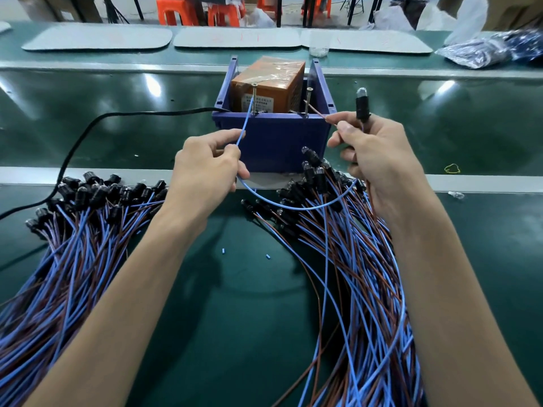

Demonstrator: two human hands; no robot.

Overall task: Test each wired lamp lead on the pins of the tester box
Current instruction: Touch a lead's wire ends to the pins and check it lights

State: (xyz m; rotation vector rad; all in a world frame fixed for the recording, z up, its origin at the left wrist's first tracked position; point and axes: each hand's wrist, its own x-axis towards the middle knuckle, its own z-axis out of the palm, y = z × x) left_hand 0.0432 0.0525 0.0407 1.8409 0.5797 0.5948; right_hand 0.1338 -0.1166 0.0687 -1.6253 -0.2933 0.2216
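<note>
At centre frame, test step: left hand (208, 160) pinches blue wire (245, 124) on left pin (253, 95), right hand (370, 154) pinches brown wire (318, 113) by right pin (308, 98), holding lamp (361, 104); next likely needs firm contact.

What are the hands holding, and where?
The left hand pinches the blue wire near its tip; the right hand pinches the brown wire near its tip and holds the lamp by its base.

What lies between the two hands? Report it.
Head view: a blue wire loops from left hand toward right hand, before the blue bin wall.
</note>
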